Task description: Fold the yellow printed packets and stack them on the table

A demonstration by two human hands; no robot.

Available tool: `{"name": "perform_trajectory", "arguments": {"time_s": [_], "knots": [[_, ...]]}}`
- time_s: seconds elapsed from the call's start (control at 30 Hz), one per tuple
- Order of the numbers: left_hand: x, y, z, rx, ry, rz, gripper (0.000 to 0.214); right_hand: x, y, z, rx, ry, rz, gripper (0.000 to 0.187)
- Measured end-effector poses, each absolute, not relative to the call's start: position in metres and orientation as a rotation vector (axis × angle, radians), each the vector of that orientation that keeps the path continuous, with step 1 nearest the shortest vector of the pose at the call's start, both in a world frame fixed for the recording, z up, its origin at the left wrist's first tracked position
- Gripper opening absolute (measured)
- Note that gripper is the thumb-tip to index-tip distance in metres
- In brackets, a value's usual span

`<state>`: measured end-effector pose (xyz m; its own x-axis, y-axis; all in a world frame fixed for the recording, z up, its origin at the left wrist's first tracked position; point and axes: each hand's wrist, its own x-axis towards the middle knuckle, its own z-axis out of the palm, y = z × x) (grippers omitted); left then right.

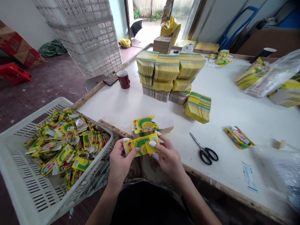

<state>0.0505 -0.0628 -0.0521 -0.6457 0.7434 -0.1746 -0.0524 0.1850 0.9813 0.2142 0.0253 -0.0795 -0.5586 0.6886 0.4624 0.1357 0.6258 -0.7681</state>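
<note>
My left hand point(120, 159) and my right hand point(167, 156) together grip a small yellow-and-green printed carton point(140, 145) just below the table's near edge. My fingertips wear white tape. The right thumb presses a yellow end flap of the carton. Just beyond, on the table edge, lies a short pile of flat cartons point(145, 125) of the same print.
A white crate point(21, 178) at my left holds several folded cartons. On the white table point(234, 103) stand stacked bundles of flat cartons point(167, 75), a loose bundle point(198, 107), black scissors point(205, 151), a dark red mug point(123, 79), a phone point(110, 78) and clear bags point(274, 76).
</note>
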Motion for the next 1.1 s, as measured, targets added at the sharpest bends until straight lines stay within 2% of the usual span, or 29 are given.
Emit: {"name": "perform_trajectory", "arguments": {"time_s": [0.07, 0.17, 0.27, 0.43, 0.57, 0.93, 1.1], "knots": [[0.049, -0.061, -0.052, 0.696, 1.861, 1.536, 0.039, 0.214, 0.027, -0.08, -0.632, -2.041, 0.908, 0.039], [0.05, -0.06, -0.051, 0.718, 1.877, 1.51, 0.038, 0.211, 0.028, -0.081, -0.637, -2.074, 0.905, 0.044], [0.052, -0.061, -0.048, 0.63, 1.798, 1.516, 0.039, 0.207, 0.027, -0.082, -0.62, -2.12, 0.898, 0.046], [0.048, -0.059, -0.045, 0.497, 1.671, 1.637, 0.043, 0.208, 0.031, -0.079, -0.521, -2.143, 0.983, 0.036], [0.046, -0.056, -0.043, 0.338, 1.508, 1.676, 0.045, 0.215, 0.036, -0.073, -0.489, -2.211, 0.992, 0.041], [0.05, -0.057, -0.04, 0.224, 1.428, 1.699, 0.049, 0.213, 0.031, -0.067, -0.491, -2.242, 0.922, 0.019], [0.052, -0.057, -0.041, 0.273, 1.399, 1.67, 0.047, 0.218, 0.028, -0.057, -0.507, -2.292, 1.025, 0.025]]}}
